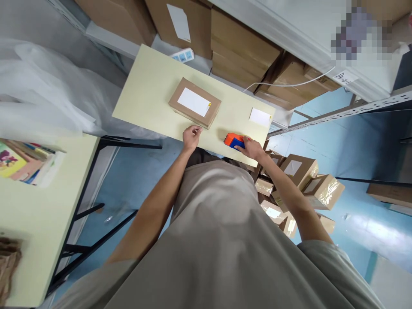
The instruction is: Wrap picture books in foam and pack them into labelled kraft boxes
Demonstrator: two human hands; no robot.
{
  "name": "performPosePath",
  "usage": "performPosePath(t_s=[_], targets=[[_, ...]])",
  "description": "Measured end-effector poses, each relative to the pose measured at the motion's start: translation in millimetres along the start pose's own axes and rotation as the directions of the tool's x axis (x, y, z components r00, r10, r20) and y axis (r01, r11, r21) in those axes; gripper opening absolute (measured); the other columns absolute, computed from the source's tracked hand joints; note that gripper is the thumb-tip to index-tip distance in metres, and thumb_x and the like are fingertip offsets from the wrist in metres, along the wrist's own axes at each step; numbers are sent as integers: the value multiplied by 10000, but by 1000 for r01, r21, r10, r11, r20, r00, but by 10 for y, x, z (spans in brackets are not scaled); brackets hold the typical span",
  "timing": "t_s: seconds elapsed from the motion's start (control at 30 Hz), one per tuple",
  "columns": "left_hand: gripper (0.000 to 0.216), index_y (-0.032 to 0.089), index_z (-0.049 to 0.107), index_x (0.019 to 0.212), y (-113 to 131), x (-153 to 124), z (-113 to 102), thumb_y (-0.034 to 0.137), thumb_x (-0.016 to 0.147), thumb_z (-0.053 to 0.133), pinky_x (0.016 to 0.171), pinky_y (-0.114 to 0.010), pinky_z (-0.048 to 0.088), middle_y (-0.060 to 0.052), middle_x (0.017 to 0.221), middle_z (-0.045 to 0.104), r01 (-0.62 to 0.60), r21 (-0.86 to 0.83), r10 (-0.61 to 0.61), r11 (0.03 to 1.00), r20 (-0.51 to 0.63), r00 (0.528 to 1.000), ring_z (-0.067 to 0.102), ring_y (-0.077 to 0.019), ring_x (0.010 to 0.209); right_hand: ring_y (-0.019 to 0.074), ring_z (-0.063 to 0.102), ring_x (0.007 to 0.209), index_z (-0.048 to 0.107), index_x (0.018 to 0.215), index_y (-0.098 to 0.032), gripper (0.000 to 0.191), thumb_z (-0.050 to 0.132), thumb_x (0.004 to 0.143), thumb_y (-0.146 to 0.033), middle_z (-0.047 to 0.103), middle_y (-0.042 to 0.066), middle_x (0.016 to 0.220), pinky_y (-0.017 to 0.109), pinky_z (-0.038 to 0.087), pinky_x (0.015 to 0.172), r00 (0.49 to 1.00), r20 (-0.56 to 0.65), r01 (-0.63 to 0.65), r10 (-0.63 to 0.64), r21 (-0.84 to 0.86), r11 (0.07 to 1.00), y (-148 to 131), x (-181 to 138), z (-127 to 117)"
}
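A closed cardboard box (179, 105) with a white label (194, 102) on its top lies on a pale yellow table (148, 73). My left hand (192, 136) is at the box's near edge, fingers curled and thumb meeting fingertip; whatever is in them, if anything, is too small to make out. To the right, my right hand (253, 148) grips an orange and blue tape dispenser (234, 140) low over or on the tabletop; I cannot tell whether it touches. Beyond that hand, a loose white label sheet (260, 116) lies near the table's right end.
Shelving behind the table holds large cartons (243, 38) and a power strip (183, 55). Several taped boxes (298, 169) are piled at the lower right. White plastic wrap (48, 94) hangs at the left, above a second table (41, 223) with books (28, 163).
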State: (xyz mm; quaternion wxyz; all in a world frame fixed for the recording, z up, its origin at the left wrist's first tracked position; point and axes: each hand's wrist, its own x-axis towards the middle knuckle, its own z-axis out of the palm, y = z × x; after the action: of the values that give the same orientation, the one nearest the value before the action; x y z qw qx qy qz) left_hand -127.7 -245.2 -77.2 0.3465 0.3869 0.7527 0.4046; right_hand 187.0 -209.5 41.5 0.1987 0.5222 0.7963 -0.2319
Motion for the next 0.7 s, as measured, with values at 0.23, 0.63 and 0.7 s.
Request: performPosePath(t_s=[0.23,0.63,0.7], targets=[[165,175,827,987,43,130,-1,304,921,748,888,-331,572,-101,1021,847,56,24,-56,998,0,998,722,-218,869,429,760,1230,504,1548,-101,676,523,1149,-646,751,298,1385,496,574,1030,996,-13,-85,85,46,995,-137,42,155],[290,173,799,1103,219,143,-444,292,851,876,1062,-432,633,-99,1017,838,420,8,-418,908,103,902,830,-281,1025,389,800,1181,386,1556,-89,667,418,1185,-642,788,266,1299,416,583,938,975,78,-211,210,8,977,-458,-116,276],[231,178,785,989,298,86,-498,272,816,906,1007,-445,672,-77,917,810,496,-85,-468,864,222,855,836,-281,941,390,802,1169,386,1540,-86,655,389,1192,-641,785,279,1291,411,579,919,972,80,-222,221,1,975,-501,-140,304]])
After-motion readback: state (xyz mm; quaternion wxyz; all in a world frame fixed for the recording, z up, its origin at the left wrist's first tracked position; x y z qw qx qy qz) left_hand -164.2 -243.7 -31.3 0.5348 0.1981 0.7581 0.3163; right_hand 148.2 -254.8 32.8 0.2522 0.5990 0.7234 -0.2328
